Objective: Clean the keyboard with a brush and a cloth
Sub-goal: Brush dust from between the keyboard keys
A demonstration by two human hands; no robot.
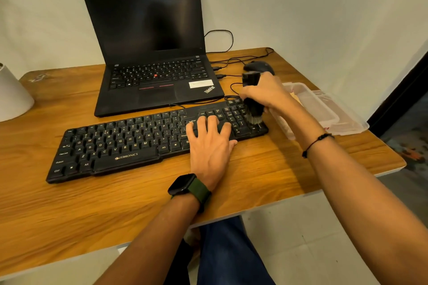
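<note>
Keyboard brushed at its right end

Keyboard [129, 143] is laid on the desk [115, 203], at 6 o'clock from the laptop [150, 53]. Brush [253, 102] is held upright in the right hand [266, 95], grip curled round its handle, bristles touching the numpad. Left hand [210, 143] is pressed flat on the keys, fingers spread.

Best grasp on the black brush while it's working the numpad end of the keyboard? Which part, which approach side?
Grip the brush round its black handle, above the bristles, coming from the right, as the right hand does now. It stands nearly upright, bristles down on the right end of the keyboard. The left hand lies flat on the keys to its left, so that side is blocked.
</note>
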